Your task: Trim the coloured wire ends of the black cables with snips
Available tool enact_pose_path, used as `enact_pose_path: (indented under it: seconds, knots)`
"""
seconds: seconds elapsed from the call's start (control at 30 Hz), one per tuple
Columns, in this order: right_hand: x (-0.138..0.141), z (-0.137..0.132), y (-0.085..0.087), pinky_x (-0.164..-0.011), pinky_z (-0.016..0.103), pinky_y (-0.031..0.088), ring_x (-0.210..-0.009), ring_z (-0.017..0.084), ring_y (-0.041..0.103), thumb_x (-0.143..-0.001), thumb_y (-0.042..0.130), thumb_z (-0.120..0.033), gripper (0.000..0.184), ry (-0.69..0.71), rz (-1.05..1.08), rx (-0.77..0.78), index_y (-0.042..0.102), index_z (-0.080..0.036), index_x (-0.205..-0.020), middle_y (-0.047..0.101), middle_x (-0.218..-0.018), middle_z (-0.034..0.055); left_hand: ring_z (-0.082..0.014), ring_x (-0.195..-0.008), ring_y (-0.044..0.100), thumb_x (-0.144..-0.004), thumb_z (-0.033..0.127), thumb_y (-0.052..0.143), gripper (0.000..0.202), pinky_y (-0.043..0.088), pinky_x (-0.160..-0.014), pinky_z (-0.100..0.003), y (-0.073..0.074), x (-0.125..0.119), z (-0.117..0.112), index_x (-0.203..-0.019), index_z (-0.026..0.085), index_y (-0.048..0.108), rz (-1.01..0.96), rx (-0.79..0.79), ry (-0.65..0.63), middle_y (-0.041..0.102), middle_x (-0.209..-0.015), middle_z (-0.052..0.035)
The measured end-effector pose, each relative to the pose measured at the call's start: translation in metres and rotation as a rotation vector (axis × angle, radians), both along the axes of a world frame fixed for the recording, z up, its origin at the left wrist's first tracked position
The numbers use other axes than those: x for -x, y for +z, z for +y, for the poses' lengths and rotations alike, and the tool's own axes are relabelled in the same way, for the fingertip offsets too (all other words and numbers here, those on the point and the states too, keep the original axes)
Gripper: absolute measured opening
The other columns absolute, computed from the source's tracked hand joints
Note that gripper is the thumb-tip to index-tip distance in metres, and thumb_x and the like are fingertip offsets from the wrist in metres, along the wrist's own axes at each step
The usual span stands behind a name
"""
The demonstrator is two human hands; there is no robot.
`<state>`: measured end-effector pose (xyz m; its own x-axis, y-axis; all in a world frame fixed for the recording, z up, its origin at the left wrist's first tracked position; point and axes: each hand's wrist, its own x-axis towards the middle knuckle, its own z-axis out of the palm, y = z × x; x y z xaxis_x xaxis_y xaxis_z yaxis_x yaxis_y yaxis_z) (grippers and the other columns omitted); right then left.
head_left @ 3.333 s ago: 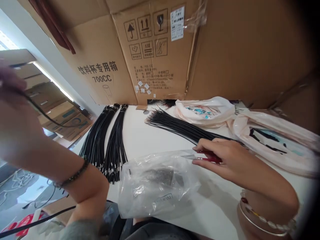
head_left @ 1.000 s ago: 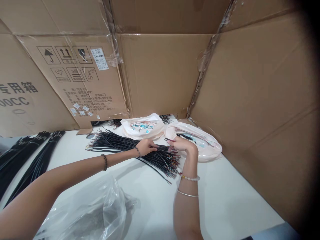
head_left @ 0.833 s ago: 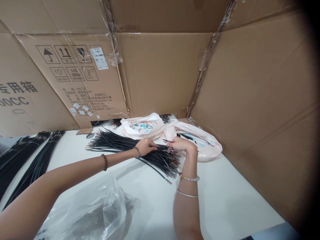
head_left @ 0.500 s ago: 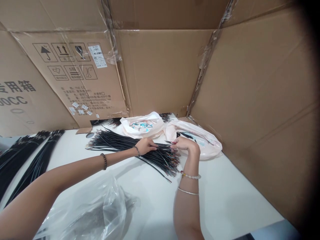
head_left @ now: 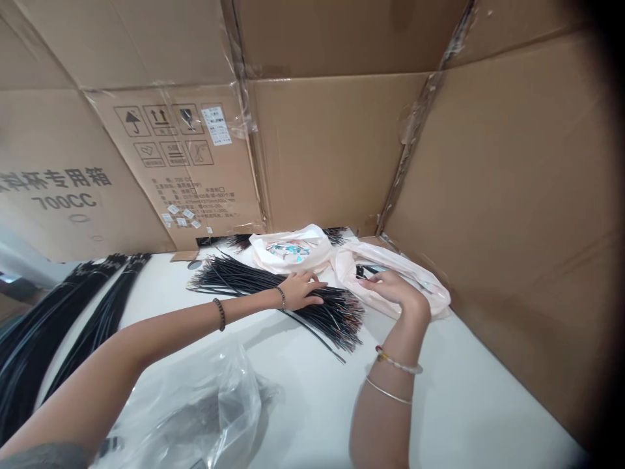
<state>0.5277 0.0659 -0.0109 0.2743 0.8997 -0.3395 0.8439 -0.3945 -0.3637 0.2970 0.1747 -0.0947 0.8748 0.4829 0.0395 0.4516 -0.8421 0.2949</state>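
A loose bundle of thin black wires (head_left: 234, 280) lies slanted across the white table (head_left: 463, 404), its stripped ends fanned out toward me. My left hand (head_left: 303, 290) rests on the middle of the bundle with its fingers stretched flat over the wires. My right hand (head_left: 393, 286) hovers just right of the wire ends, over a pale pink plastic bag (head_left: 424, 283). Its fingers are curled into a pinch, and I cannot make out what is in them. Both wrists wear bracelets.
A second pink bag (head_left: 288, 251) lies behind the bundle. Long tied black cable bundles (head_left: 73, 312) stretch along the table's left side. A crumpled clear plastic bag (head_left: 195, 410) sits near me. Cardboard walls stand at the back (head_left: 317, 150) and right (head_left: 512, 228).
My right hand has moved right, off the wire ends and over the pink bag. My left hand stays on the bundle, fingers now flatter. The view has shifted slightly.
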Motion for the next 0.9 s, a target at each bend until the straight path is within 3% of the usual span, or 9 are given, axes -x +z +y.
enact_pose_path:
  seconds: [0.17,0.37,0.53,0.63,0.77,0.83,0.9]
  knots:
    - [0.027,0.008,0.011,-0.090,0.042,0.054,-0.101,0.021,0.064,-0.098,0.058,-0.039,0.028,0.063,-0.147,0.003,0.063,-0.015,-0.113,0.065,-0.114,0.0077,-0.0280,-0.124,0.053,-0.091,0.041,0.063,0.040,0.045,-0.106,-0.054,0.040,0.053,-0.017,-0.122,0.018,0.060,0.013,-0.079,0.030,0.056,-0.132,-0.0109]
    - [0.139,0.039,-0.007,-0.089,0.041,0.055,-0.103,0.021,0.063,-0.096,0.062,-0.036,0.029,0.407,-0.063,0.008,0.062,-0.016,-0.117,0.063,-0.118,0.0083,-0.0251,-0.119,0.056,-0.093,0.039,0.061,0.032,0.047,-0.104,-0.051,0.072,0.155,-0.039,-0.117,0.018,0.062,0.000,-0.141,0.211,0.059,-0.127,-0.0100]
    - [0.209,0.041,-0.032,-0.086,0.040,0.056,-0.101,0.021,0.064,-0.095,0.063,-0.035,0.030,0.502,-0.001,0.066,0.061,-0.015,-0.118,0.063,-0.117,0.0079,-0.0231,-0.117,0.059,-0.096,0.035,0.056,0.027,0.049,-0.104,-0.049,0.083,0.242,-0.078,-0.115,0.017,0.063,-0.069,-0.163,0.353,0.063,-0.122,-0.0095]
    - [0.223,0.030,-0.046,-0.089,0.042,0.055,-0.104,0.022,0.063,-0.095,0.063,-0.035,0.032,0.476,-0.014,0.038,0.061,-0.015,-0.120,0.062,-0.119,0.0086,-0.0235,-0.119,0.059,-0.099,0.036,0.049,0.028,0.051,-0.103,-0.049,0.091,0.285,-0.117,-0.113,0.017,0.065,-0.133,-0.161,0.419,0.064,-0.121,-0.0096]
    - [0.229,0.008,-0.058,-0.092,0.044,0.054,-0.109,0.023,0.062,-0.095,0.062,-0.035,0.033,0.404,-0.021,-0.058,0.060,-0.015,-0.122,0.060,-0.124,0.0101,-0.0257,-0.117,0.060,-0.100,0.038,0.040,0.031,0.052,-0.101,-0.048,0.094,0.320,-0.191,-0.109,0.031,0.069,-0.219,-0.174,0.526,0.066,-0.119,-0.0082]
    - [0.229,-0.004,-0.061,-0.095,0.046,0.052,-0.112,0.024,0.060,-0.095,0.062,-0.036,0.035,0.368,-0.015,-0.113,0.059,-0.015,-0.124,0.059,-0.127,0.0109,-0.0281,-0.115,0.061,-0.096,0.039,0.048,0.027,0.050,-0.102,-0.051,0.086,0.329,-0.238,-0.115,0.038,0.068,-0.193,-0.126,0.509,0.068,-0.116,-0.0062]
    - [0.227,-0.019,-0.061,-0.099,0.050,0.050,-0.118,0.027,0.057,-0.095,0.062,-0.036,0.038,0.339,-0.006,-0.165,0.058,-0.015,-0.127,0.056,-0.132,0.0116,-0.0273,-0.110,0.063,-0.092,0.041,0.058,0.022,0.049,-0.105,-0.052,0.072,0.332,-0.286,-0.111,0.045,0.069,-0.111,0.021,0.448,0.071,-0.111,-0.0031]
